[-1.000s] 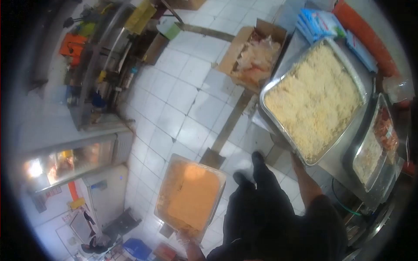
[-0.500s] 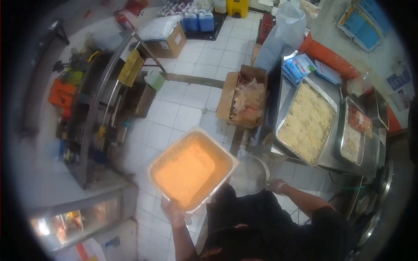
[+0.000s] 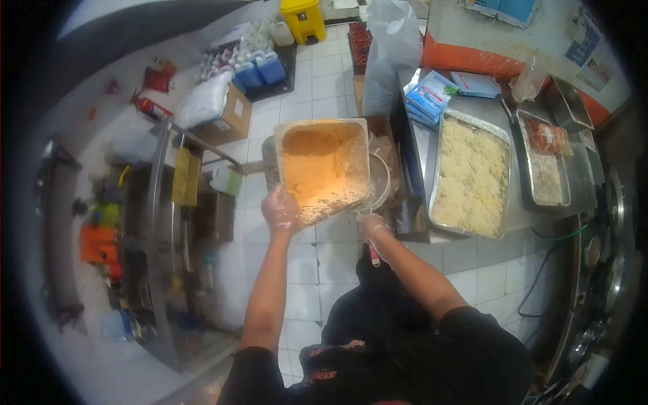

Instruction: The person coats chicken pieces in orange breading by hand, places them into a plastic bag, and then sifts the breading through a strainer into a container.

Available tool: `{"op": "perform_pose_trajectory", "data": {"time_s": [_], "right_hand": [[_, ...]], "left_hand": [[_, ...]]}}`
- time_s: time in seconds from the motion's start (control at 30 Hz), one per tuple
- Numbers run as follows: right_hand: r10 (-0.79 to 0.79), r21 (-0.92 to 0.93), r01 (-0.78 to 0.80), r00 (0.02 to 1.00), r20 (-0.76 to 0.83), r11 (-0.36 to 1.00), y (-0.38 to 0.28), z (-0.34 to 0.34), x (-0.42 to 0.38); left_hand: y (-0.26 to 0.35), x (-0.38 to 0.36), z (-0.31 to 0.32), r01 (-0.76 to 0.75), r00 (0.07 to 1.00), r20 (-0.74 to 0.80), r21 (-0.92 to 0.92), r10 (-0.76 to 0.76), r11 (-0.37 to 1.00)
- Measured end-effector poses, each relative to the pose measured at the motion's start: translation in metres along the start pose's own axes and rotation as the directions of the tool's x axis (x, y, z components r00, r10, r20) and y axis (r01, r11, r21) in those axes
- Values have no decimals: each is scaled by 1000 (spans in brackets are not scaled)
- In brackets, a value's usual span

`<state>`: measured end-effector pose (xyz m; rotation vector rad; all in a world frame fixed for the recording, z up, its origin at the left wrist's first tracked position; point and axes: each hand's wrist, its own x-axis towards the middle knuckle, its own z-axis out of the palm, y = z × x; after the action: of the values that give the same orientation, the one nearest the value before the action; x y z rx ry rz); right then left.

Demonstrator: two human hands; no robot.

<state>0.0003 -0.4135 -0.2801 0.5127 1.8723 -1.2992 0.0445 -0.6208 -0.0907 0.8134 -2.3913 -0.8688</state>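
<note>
Left hand [image 3: 280, 208] pinching the tub [image 3: 337, 123] at its side, right hand [image 3: 371, 227] wrapped round a pink handle [image 3: 374, 256] beside it, I'd best keep powder [image 3: 314, 169] level!

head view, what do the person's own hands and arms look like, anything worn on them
The left hand and right hand both wear thin, clear plastic gloves, loose and wrinkled. The forearms are bare below short black sleeves, which show no visible markings. The black top has small reddish print, too blurred to read.
</note>
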Motion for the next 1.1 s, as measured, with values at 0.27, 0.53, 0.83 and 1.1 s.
{"op": "perform_pose_trajectory", "data": {"time_s": [0.27,0.53,0.83,1.1], "right_hand": [[-36,-75,25,987,-154,997,-51,38,89],[151,38,-147,965,-216,988,-54,39,164],[162,139,-134,961,-223,981,-41,63,208],[-10,416,162,939,-343,895,-31,85,238]], "left_hand": [[-10,84,121,-484,875,26,39,483,874],[-60,114,201,-697,699,152,-78,699,713],[-104,155,238,-899,371,206,-163,905,406],[-109,179,264,-940,283,248,-121,927,319]]}}
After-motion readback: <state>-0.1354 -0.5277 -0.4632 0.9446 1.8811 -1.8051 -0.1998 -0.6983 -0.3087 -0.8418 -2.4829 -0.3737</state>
